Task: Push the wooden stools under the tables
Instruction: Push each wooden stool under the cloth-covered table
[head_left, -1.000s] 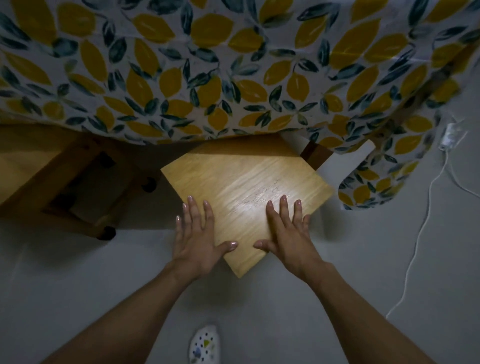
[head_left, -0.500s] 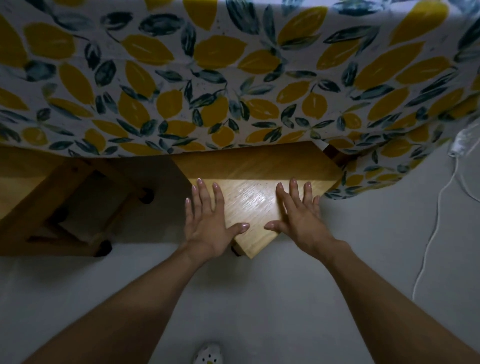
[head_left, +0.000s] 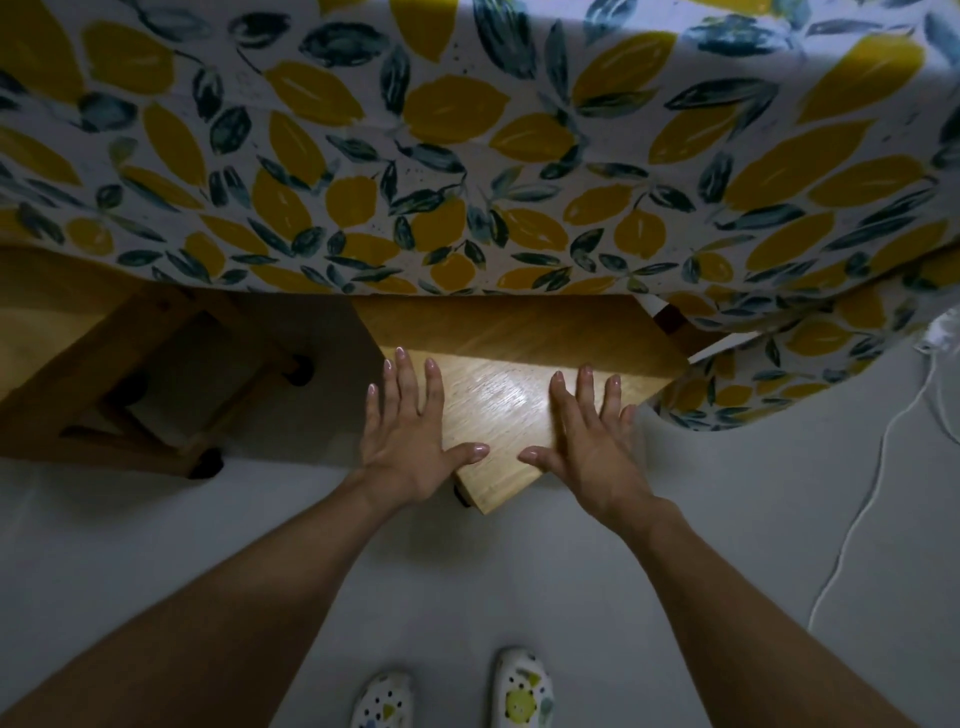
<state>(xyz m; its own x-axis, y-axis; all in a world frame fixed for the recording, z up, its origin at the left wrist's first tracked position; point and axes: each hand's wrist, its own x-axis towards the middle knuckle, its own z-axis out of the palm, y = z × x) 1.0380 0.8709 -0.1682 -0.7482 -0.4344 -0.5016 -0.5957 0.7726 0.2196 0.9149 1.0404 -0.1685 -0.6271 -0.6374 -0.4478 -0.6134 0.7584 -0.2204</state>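
Observation:
A light wooden stool (head_left: 501, 410) stands partly under the table, its near corner pointing at me and its far half hidden beneath the lemon-print tablecloth (head_left: 467, 156). My left hand (head_left: 410, 431) lies flat on the seat's left side, fingers spread. My right hand (head_left: 592, 431) lies flat on the right side, also spread. Neither hand grips anything. A second wooden stool (head_left: 104, 374) sits further left, mostly under the table, its legs and rungs showing.
The grey floor (head_left: 156, 545) stretches around me. A white cable (head_left: 878, 467) runs along the floor at the right, up to a white plug by the cloth's hanging corner. My two patterned slippers (head_left: 522, 691) show at the bottom edge.
The stool has slid away from me, further under the table; more of its seat is hidden by the cloth. Both hands stayed flat on it and moved forward with it.

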